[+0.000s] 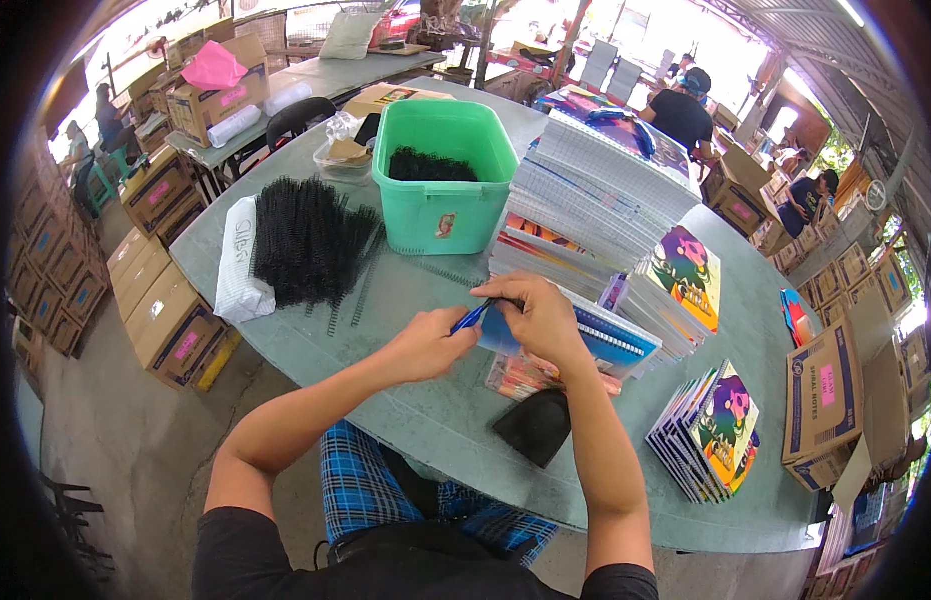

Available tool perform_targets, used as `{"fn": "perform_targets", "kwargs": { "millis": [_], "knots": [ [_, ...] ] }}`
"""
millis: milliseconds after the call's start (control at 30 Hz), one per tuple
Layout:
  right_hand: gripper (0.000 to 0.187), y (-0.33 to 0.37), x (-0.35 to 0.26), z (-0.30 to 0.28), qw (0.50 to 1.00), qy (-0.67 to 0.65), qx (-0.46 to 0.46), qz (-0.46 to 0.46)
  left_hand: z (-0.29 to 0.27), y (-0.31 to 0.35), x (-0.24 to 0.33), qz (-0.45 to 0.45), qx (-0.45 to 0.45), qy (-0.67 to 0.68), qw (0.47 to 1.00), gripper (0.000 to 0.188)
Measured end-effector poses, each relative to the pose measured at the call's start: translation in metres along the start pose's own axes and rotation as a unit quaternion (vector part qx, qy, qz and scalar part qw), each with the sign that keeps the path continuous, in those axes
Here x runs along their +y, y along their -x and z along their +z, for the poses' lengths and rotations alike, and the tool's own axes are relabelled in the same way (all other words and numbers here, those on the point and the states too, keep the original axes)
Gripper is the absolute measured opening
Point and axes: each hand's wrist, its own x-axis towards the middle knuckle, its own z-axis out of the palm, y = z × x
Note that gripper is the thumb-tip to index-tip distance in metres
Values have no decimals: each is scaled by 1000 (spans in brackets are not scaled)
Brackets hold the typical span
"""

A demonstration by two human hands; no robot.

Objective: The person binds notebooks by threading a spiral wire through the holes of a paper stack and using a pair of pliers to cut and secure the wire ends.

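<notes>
My left hand [436, 346] is closed around a slim blue-handled tool [472, 318]; its tip points up toward my right fingers. My right hand [539, 318] is bent over with its fingers pinched together at that tip, and what lies between them is hidden. Just behind my right wrist is a blue notebook [614, 338] with a dark coil along its edge. Loose black spiral coils [421, 268] lie beyond my hands. Below them on the table are a clear packet of orange-pink items [508, 378] and a black rounded pad [538, 428].
A green tub [441, 215] of black coils stands ahead, beside a coil heap [306, 240] and a white wrapped bundle [240, 262]. Tall notebook stacks [606, 185] rise ahead right; bound notebooks [698, 432] lie right. An open carton [824, 400] stands at the right edge. People work beyond.
</notes>
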Motion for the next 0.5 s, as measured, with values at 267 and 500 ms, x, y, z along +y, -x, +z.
{"fn": "perform_targets", "kwargs": {
  "millis": [267, 500],
  "knots": [
    [22, 3, 4, 7, 990, 37, 125, 51, 1, 8, 1, -83, -101, 281, 951, 40],
    [21, 7, -1, 8, 989, 46, 140, 27, 2, 0, -4, -37, -58, 53, 996, 42]
  ]
}}
